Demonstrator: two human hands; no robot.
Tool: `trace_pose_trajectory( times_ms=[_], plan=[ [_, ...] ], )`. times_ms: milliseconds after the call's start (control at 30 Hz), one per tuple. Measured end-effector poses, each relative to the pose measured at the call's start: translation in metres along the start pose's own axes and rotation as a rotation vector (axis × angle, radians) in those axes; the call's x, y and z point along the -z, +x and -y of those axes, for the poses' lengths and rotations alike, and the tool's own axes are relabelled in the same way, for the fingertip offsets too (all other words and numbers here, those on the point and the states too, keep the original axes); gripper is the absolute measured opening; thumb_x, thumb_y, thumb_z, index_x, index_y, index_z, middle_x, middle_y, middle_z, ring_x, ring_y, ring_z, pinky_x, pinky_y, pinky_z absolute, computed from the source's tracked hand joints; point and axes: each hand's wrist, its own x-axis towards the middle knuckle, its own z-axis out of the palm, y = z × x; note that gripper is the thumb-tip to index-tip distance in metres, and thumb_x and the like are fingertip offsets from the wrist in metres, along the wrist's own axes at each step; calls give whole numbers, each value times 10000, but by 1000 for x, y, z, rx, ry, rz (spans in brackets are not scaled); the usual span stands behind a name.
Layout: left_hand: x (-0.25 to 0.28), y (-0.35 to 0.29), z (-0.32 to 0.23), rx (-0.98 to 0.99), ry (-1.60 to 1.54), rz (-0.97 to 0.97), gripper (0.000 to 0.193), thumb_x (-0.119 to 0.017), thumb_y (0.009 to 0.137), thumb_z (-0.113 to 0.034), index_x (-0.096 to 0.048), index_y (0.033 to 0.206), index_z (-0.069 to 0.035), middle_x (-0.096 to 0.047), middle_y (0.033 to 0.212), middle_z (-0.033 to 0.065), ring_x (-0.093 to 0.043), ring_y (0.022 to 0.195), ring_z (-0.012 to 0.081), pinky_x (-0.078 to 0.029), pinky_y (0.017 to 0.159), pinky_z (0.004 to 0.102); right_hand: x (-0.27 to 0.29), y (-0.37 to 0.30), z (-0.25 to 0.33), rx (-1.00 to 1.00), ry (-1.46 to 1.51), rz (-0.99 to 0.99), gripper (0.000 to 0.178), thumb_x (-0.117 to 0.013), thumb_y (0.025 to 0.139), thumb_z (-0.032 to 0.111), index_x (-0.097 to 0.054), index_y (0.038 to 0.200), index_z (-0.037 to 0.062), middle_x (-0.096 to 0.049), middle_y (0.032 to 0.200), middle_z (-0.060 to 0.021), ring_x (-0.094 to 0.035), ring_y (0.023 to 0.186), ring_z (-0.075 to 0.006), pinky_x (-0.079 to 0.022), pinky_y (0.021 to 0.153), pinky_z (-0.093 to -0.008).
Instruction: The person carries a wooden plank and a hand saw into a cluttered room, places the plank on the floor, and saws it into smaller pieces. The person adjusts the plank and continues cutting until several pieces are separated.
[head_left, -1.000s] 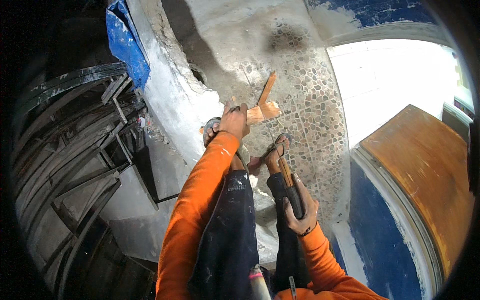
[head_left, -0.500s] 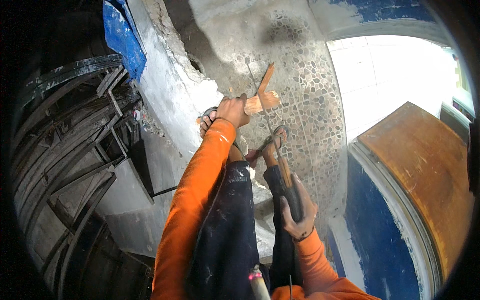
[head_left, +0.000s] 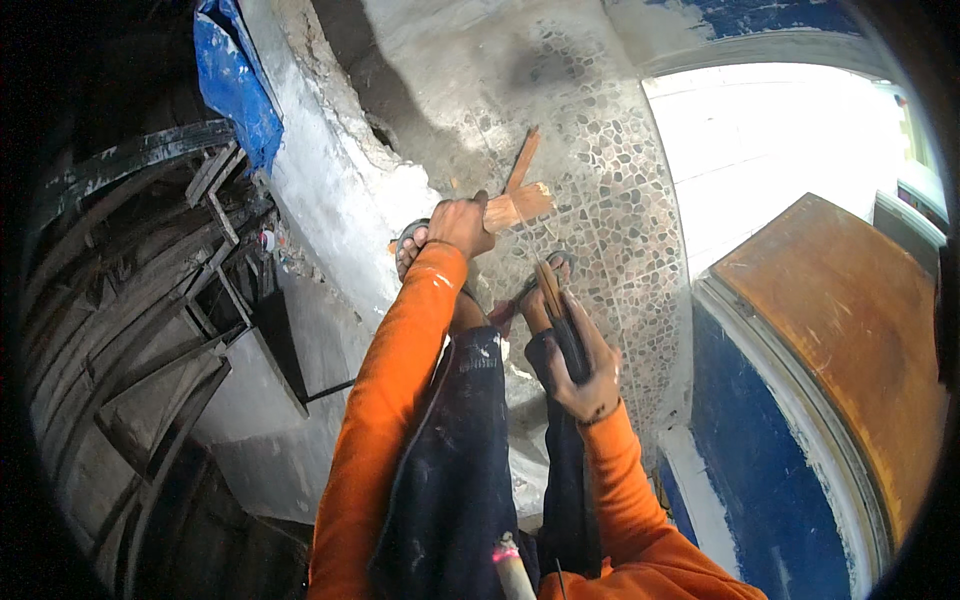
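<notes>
My left hand [head_left: 462,225] is closed round a short piece of wood [head_left: 520,207], pressing it down at the white broken ledge. Beside that hand, the toes of my left foot [head_left: 414,246] rest over the wood's other end. My right hand [head_left: 592,372] grips the dark handle [head_left: 566,345] of a handsaw. The saw's thin blade [head_left: 545,275] shows nearly edge-on and reaches toward the wood's free end; its far part is blurred. Beyond the held piece, a narrow wooden strip [head_left: 522,160] slants away; I cannot tell whether it is joined to that piece.
Below is a pebble-patterned floor [head_left: 635,220], with my right foot [head_left: 562,268] on it. A rough white wall edge [head_left: 340,190] runs along the left, near dark metal frames [head_left: 215,215]. A brown wooden panel [head_left: 830,320] stands right. A lit cigarette [head_left: 514,575] shows at the bottom.
My right hand has pushed the saw forward, away from me, bringing its handle closer to the wood. My left hand keeps its hold on the wood. The view has shifted slightly.
</notes>
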Motion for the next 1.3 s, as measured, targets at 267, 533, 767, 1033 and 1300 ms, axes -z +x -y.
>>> trace_pose_trajectory(
  times_ms=[267, 533, 767, 1033, 1300],
  plan=[
    [0, -9, 7, 37, 30, 5, 362, -683, 669, -112, -593, 1003, -7, -691, 795, 228, -695, 779, 386, -551, 749, 456, 23, -69, -1, 92, -64, -32, 606, -586, 781, -20, -499, 1381, -24, -650, 1196, -261, -698, 1034, -336, -533, 890, -334],
    [-4, -4, 6, 72, -1, -16, 341, -689, 661, -102, -597, 976, -12, -690, 797, 230, -693, 779, 392, -552, 746, 456, 15, -40, -2, 106, -67, -35, 592, -614, 782, -11, -510, 1364, -33, -659, 1182, -256, -708, 970, -368, -550, 853, -357],
    [-3, -4, 1, 51, -19, -40, 316, -675, 661, -80, -592, 961, -23, -684, 786, 232, -686, 787, 398, -535, 765, 464, 1, 13, 12, 164, -65, -56, 548, -617, 792, 3, -534, 1333, -30, -655, 1150, -287, -703, 955, -385, -557, 833, -340],
    [2, -8, 8, 47, -11, 13, 310, -657, 691, -112, -593, 982, -25, -692, 799, 225, -687, 790, 402, -531, 779, 471, 25, -73, 18, 28, -57, -62, 549, -595, 809, -24, -524, 1354, -24, -646, 1208, -264, -677, 1077, -342, -517, 935, -356],
    [-1, 2, -2, 98, 11, 40, 305, -666, 669, -84, -600, 960, -24, -697, 819, 225, -693, 803, 394, -539, 763, 466, 11, 34, 35, -112, 97, 4, 539, -573, 804, -12, -524, 1340, -34, -626, 1237, -274, -653, 1120, -361, -506, 965, -367]
  ],
)
